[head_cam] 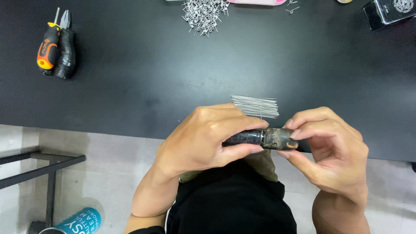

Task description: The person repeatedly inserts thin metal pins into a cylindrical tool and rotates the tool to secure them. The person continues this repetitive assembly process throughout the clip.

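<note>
Tool handle point(260, 138), a dark taped cylinder with a worn brownish end, lies crosswise between both hands just over the near edge of the table point(143, 65), above the person's lap. Left hand point(203, 138) is curled most of the way closed around the handle's left part, thumb on top and fingers beneath; right hand point(329, 151) is partly closed, thumb and fingertips pinching the worn end at 3 o'clock. What the handle belongs to is hidden inside the left palm. A thin wire point(261, 113) seems to stand up from the handle near the seam, and it could bend or slip free if either grip twists unevenly; a sharp end so close to the fingertips could also prick. With the handle held past the table edge, anything let go would likely drop to the lap or the floor. Just beyond, at 12 o'clock, a fan of straight wires point(255, 106) lies loose and could scatter if a knuckle brushes it. Farther off, a heap of bent wire pieces point(203, 15) sits at the far edge, and a screwdriver point(47, 47) and pliers point(66, 45) lie at 10 o'clock, well apart.
</note>
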